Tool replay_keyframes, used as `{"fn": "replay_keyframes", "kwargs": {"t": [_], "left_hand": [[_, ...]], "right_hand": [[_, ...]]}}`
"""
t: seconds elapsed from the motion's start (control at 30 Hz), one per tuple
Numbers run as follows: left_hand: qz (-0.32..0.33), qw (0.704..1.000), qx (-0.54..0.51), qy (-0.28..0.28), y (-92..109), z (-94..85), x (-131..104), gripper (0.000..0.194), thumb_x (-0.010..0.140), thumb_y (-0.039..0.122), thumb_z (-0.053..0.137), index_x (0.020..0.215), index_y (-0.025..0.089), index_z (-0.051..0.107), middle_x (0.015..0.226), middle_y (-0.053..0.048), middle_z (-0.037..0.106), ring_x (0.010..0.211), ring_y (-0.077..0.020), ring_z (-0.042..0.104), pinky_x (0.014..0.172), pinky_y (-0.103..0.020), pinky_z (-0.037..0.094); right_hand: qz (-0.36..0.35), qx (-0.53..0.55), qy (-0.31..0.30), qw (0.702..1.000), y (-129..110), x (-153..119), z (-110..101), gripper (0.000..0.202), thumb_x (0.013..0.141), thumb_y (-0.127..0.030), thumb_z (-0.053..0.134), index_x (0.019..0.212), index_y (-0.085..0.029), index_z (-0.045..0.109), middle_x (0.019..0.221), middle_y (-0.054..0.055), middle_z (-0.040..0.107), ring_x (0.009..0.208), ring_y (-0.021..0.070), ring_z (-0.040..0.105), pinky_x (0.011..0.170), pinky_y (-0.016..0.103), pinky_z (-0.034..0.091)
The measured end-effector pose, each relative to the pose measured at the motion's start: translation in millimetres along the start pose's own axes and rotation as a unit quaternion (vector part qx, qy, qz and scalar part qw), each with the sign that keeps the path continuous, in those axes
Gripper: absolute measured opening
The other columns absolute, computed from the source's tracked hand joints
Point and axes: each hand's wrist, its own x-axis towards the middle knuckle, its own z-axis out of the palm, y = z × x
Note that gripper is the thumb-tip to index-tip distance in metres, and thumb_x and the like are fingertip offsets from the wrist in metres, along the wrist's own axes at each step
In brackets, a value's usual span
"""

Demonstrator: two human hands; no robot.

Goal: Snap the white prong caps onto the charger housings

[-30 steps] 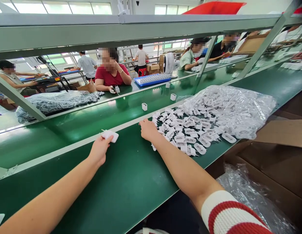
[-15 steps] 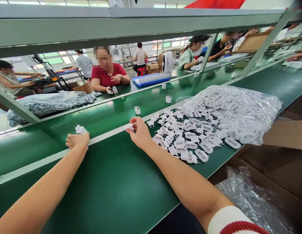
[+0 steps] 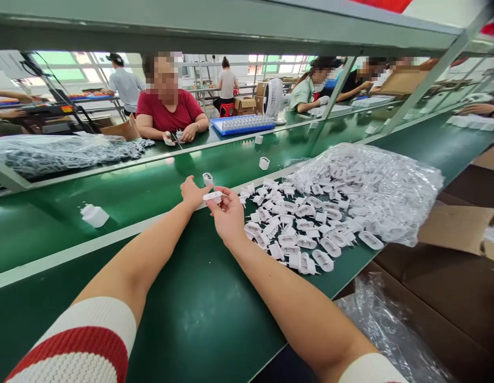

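My right hand (image 3: 227, 215) pinches a white oval plug cover (image 3: 212, 197) between thumb and fingers, above the pale strip beside the belt. Just left of it, my left hand (image 3: 193, 192) has its thumb apart from its fingers and holds nothing visible. Right beside that hand stands a white charger housing (image 3: 207, 178) with dark slots on top; whether they touch I cannot tell. A white charger with pins (image 3: 94, 215) lies on the green belt (image 3: 143, 199) to the left. To the right of my hands, several loose plug covers (image 3: 306, 242) are spread on the green table.
A clear plastic bag (image 3: 390, 175) of plug covers lies at the right. More white housings (image 3: 264, 163) sit farther along the belt. Across it, a person in red (image 3: 170, 111) handles small parts near a blue tray (image 3: 242, 125). A cardboard box (image 3: 454, 229) stands at right.
My left hand has let go of the pinned charger on the belt and moved right to beside a housing. My right hand still holds the plug cover. The view has shifted.
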Motion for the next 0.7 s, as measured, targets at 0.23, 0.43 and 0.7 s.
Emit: {"fn": "replay_keyframes", "kwargs": {"t": [0.23, 0.43, 0.7], "left_hand": [[-0.005, 1.000, 0.011, -0.011, 7.8, 24.3, 31.4, 0.042, 0.099, 0.044, 0.074, 0.130, 0.016, 0.066, 0.133, -0.013, 0.066, 0.129, -0.0318, 0.061, 0.114, -0.056, 0.048], [0.036, 0.997, -0.062, 0.009, -7.8, -11.8, -0.6, 0.041, 0.098, 0.019, 0.064, 0.137, 0.016, 0.051, 0.136, -0.014, 0.062, 0.115, -0.0227, 0.065, 0.105, -0.041, 0.052], [0.060, 0.983, -0.120, -0.124, -57.3, -114.0, -149.7, 0.039, 0.089, 0.041, 0.076, 0.120, 0.022, 0.064, 0.113, -0.005, 0.077, 0.102, -0.0240, 0.072, 0.099, -0.041, 0.055]], "right_hand": [[0.031, -0.014, -0.012, 0.999, -1.1, -4.0, 2.9, 0.041, 0.091, -0.025, 0.066, 0.132, -0.025, 0.066, 0.091, -0.002, 0.070, 0.070, 0.0107, 0.068, 0.062, 0.023, 0.059], [0.043, -0.021, 0.053, 0.997, 1.7, 4.2, 1.7, 0.039, 0.085, -0.023, 0.073, 0.120, -0.021, 0.056, 0.096, -0.001, 0.068, 0.066, 0.0100, 0.067, 0.064, 0.025, 0.060], [-0.005, -0.196, -0.106, 0.975, -5.1, 3.5, -3.9, 0.019, 0.091, -0.022, 0.063, 0.108, -0.023, 0.070, 0.092, -0.001, 0.072, 0.079, 0.0132, 0.065, 0.076, 0.029, 0.055]]}}
